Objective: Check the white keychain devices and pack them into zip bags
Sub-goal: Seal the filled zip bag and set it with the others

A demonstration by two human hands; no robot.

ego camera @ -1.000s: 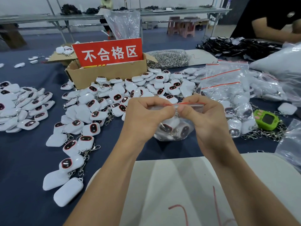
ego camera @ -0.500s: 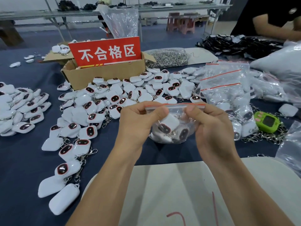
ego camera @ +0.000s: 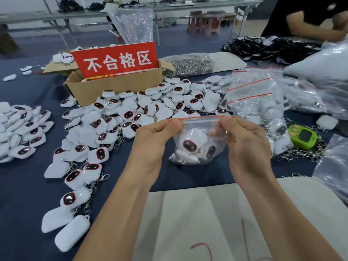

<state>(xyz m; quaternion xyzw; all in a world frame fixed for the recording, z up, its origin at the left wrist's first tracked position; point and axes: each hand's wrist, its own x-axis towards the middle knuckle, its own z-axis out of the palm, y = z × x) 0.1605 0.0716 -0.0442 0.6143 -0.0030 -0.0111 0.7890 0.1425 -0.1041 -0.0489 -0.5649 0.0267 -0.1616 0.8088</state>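
Observation:
A clear zip bag (ego camera: 199, 146) with a red seal strip hangs above the blue table, holding several white keychain devices. My left hand (ego camera: 152, 144) pinches the left end of the strip and my right hand (ego camera: 246, 146) pinches the right end. A big heap of loose white keychain devices (ego camera: 135, 117) with dark red-rimmed screens lies behind and left of my hands. More filled zip bags (ego camera: 252, 98) are stacked at the right.
A cardboard box (ego camera: 116, 85) with a red sign stands behind the heap. A green device (ego camera: 303, 138) lies among metal clasps at the right. A white mat (ego camera: 207, 223) covers the near edge. Another person's arm (ego camera: 312, 31) works at far right.
My hands have drawn apart along the red strip, from pinching close together to holding its two ends. The bag now hangs stretched between them.

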